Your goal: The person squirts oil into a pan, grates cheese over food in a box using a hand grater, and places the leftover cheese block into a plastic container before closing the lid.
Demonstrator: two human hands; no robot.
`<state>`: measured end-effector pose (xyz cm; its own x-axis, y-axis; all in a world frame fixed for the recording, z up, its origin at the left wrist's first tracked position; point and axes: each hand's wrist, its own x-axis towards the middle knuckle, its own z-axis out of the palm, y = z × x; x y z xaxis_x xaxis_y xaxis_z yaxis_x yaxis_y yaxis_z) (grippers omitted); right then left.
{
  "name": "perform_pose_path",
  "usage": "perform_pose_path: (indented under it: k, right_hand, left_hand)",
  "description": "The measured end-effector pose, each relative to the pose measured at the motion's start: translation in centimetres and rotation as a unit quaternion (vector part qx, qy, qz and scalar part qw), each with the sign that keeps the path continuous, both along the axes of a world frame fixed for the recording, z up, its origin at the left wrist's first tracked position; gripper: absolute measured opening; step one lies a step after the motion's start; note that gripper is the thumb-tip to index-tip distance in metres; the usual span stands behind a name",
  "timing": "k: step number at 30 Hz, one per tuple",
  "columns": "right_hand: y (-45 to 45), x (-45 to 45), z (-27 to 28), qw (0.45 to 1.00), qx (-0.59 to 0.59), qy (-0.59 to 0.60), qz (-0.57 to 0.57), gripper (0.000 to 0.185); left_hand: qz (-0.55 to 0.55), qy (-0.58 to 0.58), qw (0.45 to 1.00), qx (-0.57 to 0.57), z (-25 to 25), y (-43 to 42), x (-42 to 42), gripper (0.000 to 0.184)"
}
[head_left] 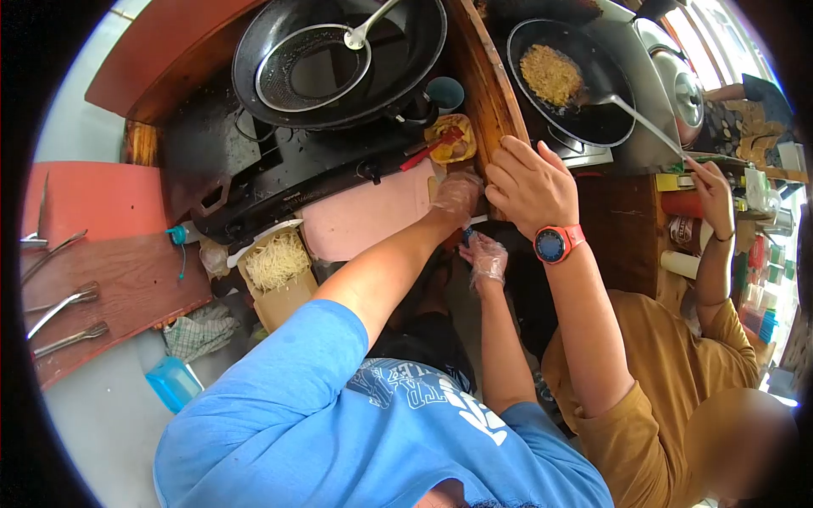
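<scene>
My left hand (457, 196), in a clear plastic glove, is at the right end of a pink cutting board (364, 216). Its fingers look curled, but what is under them is hidden. Just below it, my right hand (486, 257), also gloved, closes around a small blue handle (467, 234); the rest of that tool is not clear. Beyond my left hand sits a yellow container (453, 140) with red and yellow food in it. A red-handled item (419, 158) lies beside the container. Left of the board, a box holds pale shredded food (277, 261).
A black wok (415, 59) with a strainer (275, 72) stands ahead. To the right, a co-worker's hand (535, 188) is close to mine; their other hand (711, 190) holds a long handle into a pan (614, 80) of food. Several metal tongs (68, 305) lie left.
</scene>
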<state>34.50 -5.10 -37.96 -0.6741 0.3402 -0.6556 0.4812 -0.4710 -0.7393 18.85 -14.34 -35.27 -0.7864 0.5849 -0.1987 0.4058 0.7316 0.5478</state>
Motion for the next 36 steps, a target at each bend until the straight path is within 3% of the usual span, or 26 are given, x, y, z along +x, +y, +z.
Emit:
perform_pose_path:
  k: [1, 3, 7, 9, 12, 15, 16, 18, 19, 20, 22, 23, 25, 26, 28, 29, 30, 32, 33, 35, 36]
  right_hand:
    - [-0.1, 0.3, 0.1, 1.0, -0.002, -0.002, 0.002, 0.039]
    - [-0.1, 0.3, 0.3, 1.0, -0.007, -0.011, -0.012, 0.034]
    - [0.1, -0.7, 0.4, 0.999, 0.016, -0.031, -0.012, 0.033]
    - [0.6, -1.6, -0.8, 0.999, 0.031, -0.021, -0.008, 0.036]
    - [0.5, -1.9, -1.5, 0.999, 0.024, 0.009, -0.024, 0.04]
    - [0.4, -2.2, -0.7, 0.999, -0.021, -0.027, 0.021, 0.044]
    - [0.2, -2.5, 0.2, 0.996, -0.054, -0.059, 0.043, 0.046]
    - [-1.1, -2.7, 0.8, 0.993, -0.066, -0.079, 0.059, 0.047]
    - [-1.6, -2.7, 0.5, 0.99, -0.077, -0.079, 0.089, 0.044]
    - [-2.0, -2.7, 0.3, 0.986, -0.087, -0.08, 0.121, 0.042]
    - [-2.7, -2.7, 0.2, 0.985, -0.062, -0.097, 0.126, 0.038]
    - [-3.0, -2.5, 0.2, 0.985, -0.041, -0.109, 0.129, 0.034]
    - [-3.4, -2.7, 0.8, 0.985, -0.048, -0.105, 0.131, 0.033]
    - [-3.4, -2.9, 1.1, 0.986, -0.053, -0.097, 0.126, 0.031]
    - [-3.5, -2.9, 0.8, 0.987, -0.056, -0.093, 0.122, 0.031]
    - [-3.5, -2.8, 0.7, 0.987, -0.057, -0.087, 0.122, 0.031]
    - [-3.6, -2.7, 0.7, 0.987, -0.058, -0.088, 0.124, 0.031]
    - [-3.9, -3.0, 0.7, 0.986, -0.034, -0.117, 0.113, 0.031]
    - [-4.0, -3.1, 0.5, 0.986, -0.034, -0.115, 0.113, 0.031]
    - [-3.7, -2.7, 0.2, 0.987, -0.065, -0.091, 0.119, 0.03]
    - [-3.6, -2.7, 0.4, 0.987, -0.062, -0.092, 0.119, 0.03]
  left_hand:
    - [0.002, -0.002, 1.0, -0.002, -0.5, -0.2, 0.4, 0.033]
    - [0.061, 0.156, 0.974, 0.151, -1.2, -0.7, 1.0, 0.027]
    - [0.16, 0.101, 0.97, 0.152, 3.1, -3.3, 3.1, 0.027]
    - [0.208, -0.003, 0.946, 0.247, 3.7, -5.9, 4.7, 0.03]
    - [0.176, 0.05, 0.982, -0.034, 5.6, -15.4, 6.5, 0.04]
    - [0.234, -0.032, 0.924, -0.301, 7.8, -22.3, 5.8, 0.048]
    - [0.236, -0.034, 0.923, -0.302, 4.7, -23.5, 5.8, 0.048]
    - [0.19, 0.218, 0.887, -0.36, -4.5, -25.2, 7.0, 0.032]
    - [0.313, 0.1, 0.924, -0.196, 1.0, -21.6, 7.0, 0.031]
    - [0.316, 0.095, 0.924, -0.195, 0.0, -19.8, 7.3, 0.031]
    - [0.143, 0.157, 0.95, -0.229, -2.0, -18.1, 7.9, 0.027]
    - [0.149, 0.151, 0.95, -0.231, -2.1, -18.4, 8.9, 0.027]
    - [0.014, 0.139, 0.961, -0.238, 0.4, -19.0, 10.0, 0.022]
    - [0.017, 0.137, 0.961, -0.238, 1.9, -20.0, 9.7, 0.022]
    - [0.16, 0.084, 0.928, -0.326, 5.3, -23.1, 8.5, 0.023]
    - [0.204, 0.061, 0.943, -0.256, 3.6, -23.9, 8.7, 0.023]
    - [0.206, 0.06, 0.942, -0.257, 1.6, -23.1, 10.0, 0.023]
    - [0.035, 0.155, 0.944, -0.29, -1.3, -20.0, 12.7, 0.023]
    - [0.036, 0.156, 0.943, -0.29, -0.8, -18.7, 13.4, 0.023]
    - [-0.106, 0.049, 0.984, -0.134, 0.3, -16.4, 14.6, 0.026]
    - [-0.023, 0.191, 0.972, -0.134, -0.2, -18.0, 13.9, 0.025]
